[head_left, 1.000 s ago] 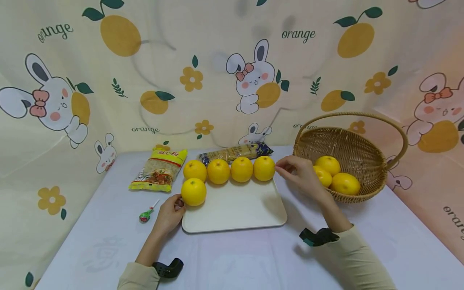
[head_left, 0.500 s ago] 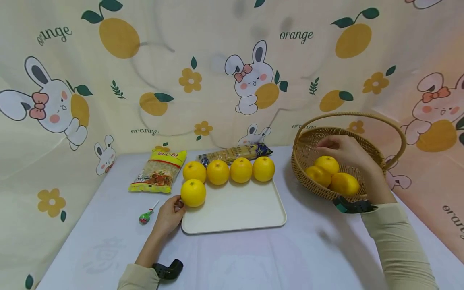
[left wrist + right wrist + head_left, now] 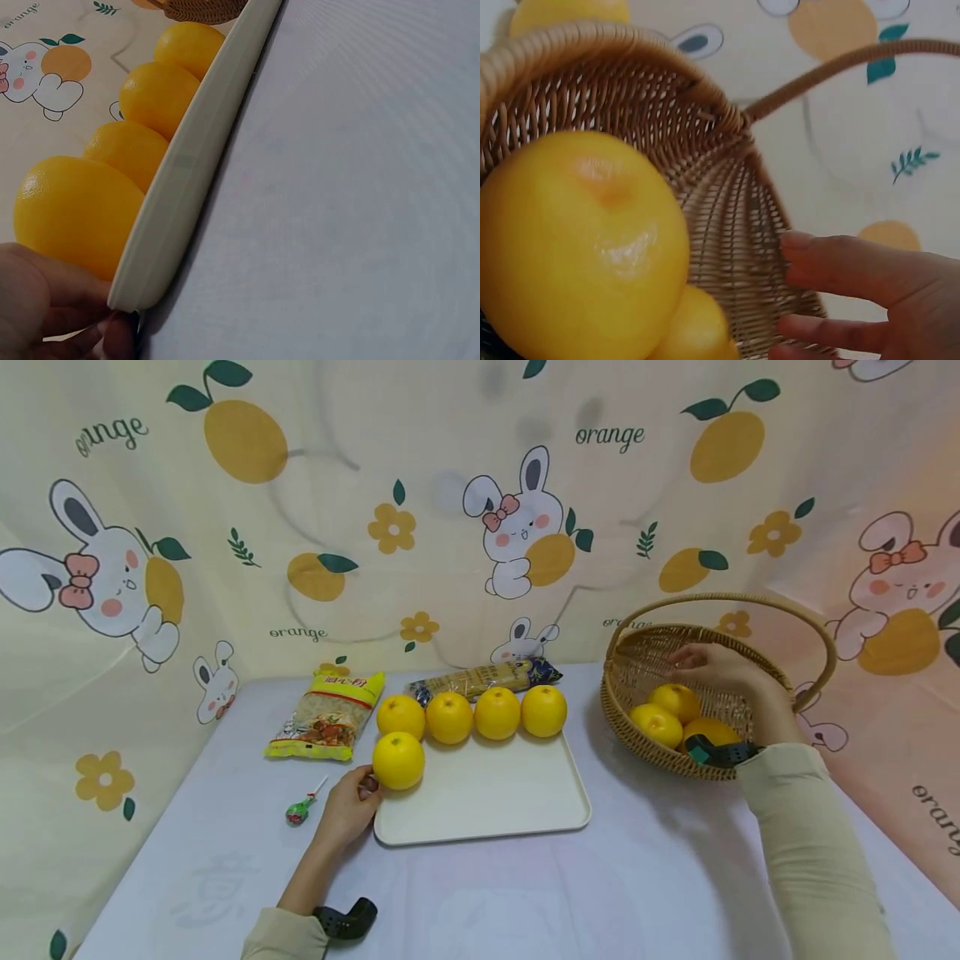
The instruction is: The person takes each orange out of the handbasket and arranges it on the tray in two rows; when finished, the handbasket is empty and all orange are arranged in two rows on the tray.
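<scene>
In the head view my left hand [image 3: 348, 806] grips the left rim of a cream rectangular tray [image 3: 487, 802]; the left wrist view shows the fingers curled at its corner. Right beside that hand sits the front orange [image 3: 398, 761]. Behind it, several more oranges line the tray's back edge, ending with the rightmost orange [image 3: 543, 711]. My right hand [image 3: 723, 668] hovers inside a wicker basket [image 3: 637, 668], fingers loosely extended with nothing held. Below it lie oranges [image 3: 655, 725], one partly covered by the wrist camera. A large orange [image 3: 585, 240] fills the right wrist view's left side.
A yellow bag of dried noodles [image 3: 327, 714] lies at the back left. Behind the oranges rests a long clear noodle packet [image 3: 487, 678]. A green lollipop [image 3: 298, 812] lies left of the tray. The basket's tall handle [image 3: 727, 599] arches over its opening.
My right hand has moved from beside the rightmost orange on the tray to the right, over into the basket. The left hand has stayed at the tray's left rim.
</scene>
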Motion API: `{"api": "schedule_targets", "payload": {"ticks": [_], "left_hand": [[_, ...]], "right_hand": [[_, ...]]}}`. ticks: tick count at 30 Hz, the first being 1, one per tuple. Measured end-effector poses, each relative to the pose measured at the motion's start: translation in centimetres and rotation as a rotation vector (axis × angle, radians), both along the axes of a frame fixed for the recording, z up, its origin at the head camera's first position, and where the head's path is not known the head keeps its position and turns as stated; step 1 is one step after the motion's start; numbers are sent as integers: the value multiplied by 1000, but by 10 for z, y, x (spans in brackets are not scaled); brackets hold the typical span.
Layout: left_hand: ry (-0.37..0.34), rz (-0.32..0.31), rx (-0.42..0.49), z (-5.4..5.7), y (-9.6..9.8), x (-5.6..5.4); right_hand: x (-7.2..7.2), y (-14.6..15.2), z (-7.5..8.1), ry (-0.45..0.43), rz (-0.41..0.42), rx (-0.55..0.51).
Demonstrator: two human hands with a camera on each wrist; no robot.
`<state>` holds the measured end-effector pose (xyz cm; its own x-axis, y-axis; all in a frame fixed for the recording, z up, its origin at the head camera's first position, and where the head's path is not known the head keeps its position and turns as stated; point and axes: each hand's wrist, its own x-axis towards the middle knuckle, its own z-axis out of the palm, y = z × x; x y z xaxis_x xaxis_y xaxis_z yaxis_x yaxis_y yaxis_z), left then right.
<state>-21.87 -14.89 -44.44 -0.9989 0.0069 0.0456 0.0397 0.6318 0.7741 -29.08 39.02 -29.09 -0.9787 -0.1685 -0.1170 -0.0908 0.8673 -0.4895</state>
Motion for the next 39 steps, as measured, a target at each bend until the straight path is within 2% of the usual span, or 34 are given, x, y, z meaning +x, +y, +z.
{"api": "schedule_targets", "payload": {"ticks": [3, 6, 14, 23, 27, 35, 39], "left_hand": [[-3, -2, 0, -1, -1, 0], [-7, -4, -1, 0, -1, 1], [-11, -9, 6, 1, -2, 1], [2, -14, 12, 1, -2, 1], [3, -14, 15, 1, -2, 1], [-3, -13, 23, 1, -1, 1], [-13, -11, 21, 0, -1, 1]], "right_hand": [[-4, 5, -5, -36, 30, 28], [-7, 9, -12, -95, 43, -1], [-11, 16, -28, -260, 16, -60], [-10, 19, -40, -366, 15, -110], [-11, 20, -42, -366, 29, -106], [-8, 17, -41, -280, 48, -38], [-6, 16, -41, -246, 46, -43]]}}
